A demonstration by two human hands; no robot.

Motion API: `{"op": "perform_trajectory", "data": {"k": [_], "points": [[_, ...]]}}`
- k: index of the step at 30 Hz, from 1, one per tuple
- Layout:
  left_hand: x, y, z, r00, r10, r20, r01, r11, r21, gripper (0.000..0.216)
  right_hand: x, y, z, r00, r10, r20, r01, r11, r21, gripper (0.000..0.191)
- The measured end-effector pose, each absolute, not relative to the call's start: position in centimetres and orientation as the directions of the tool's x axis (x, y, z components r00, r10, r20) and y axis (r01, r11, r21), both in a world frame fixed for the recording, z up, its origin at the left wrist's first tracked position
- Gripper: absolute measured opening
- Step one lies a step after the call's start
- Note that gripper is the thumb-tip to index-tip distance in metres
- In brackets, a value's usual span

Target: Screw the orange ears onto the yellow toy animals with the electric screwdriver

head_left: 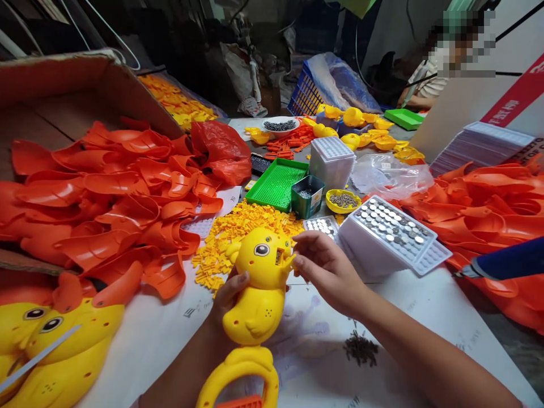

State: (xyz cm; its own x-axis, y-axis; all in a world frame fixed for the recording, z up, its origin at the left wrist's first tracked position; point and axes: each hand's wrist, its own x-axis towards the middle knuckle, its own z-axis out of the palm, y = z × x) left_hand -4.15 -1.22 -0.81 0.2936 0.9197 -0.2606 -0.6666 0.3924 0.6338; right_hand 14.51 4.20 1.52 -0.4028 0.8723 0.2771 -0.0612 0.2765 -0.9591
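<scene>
A yellow duck toy point(259, 309) with a ring-shaped handle stands upright in front of me. My left hand point(226, 297) is closed around its near side, the thumb on the front and the other fingers hidden behind. In the duck's head is an open slot point(279, 257) with metal showing inside. At the slot's edge, my right hand point(325, 272) pinches a small yellow plastic piece point(289, 263) between thumb and fingertips. Behind the duck spreads a heap of small yellow plastic pieces point(238, 226). Dark screws point(361, 347) lie in a pile on the white paper below my right forearm.
Orange plastic parts point(127, 187) fill the left side, with more orange parts point(488, 198) at right. Stacked trays of button cells point(391, 226), a green tray point(276, 184) and a yellow bowl point(343, 200) stand ahead. A blue screwdriver point(510, 259) juts in from the right. Other ducks point(63, 345) lie lower left.
</scene>
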Motion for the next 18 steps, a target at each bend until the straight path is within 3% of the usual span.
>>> {"op": "perform_trajectory", "data": {"k": [6,11,18], "points": [[-3.2,-1.6,-0.2,0.191,0.902,-0.387,-0.598,0.420,0.683,0.054,14.9,4.7,2.1,-0.364,0.863,0.352,0.047,0.394,-0.918,0.013],[-2.7,-1.7,-0.5,0.180,0.873,-0.453,-0.643,0.453,0.618,0.058,14.9,4.7,1.6,-0.349,0.832,0.432,0.205,0.517,-0.831,0.013],[-2.4,-1.6,-1.3,0.241,0.918,-0.315,-0.659,0.393,0.641,0.058,14.3,4.3,0.4,-0.316,0.817,0.482,0.379,0.575,-0.725,0.011]]}}
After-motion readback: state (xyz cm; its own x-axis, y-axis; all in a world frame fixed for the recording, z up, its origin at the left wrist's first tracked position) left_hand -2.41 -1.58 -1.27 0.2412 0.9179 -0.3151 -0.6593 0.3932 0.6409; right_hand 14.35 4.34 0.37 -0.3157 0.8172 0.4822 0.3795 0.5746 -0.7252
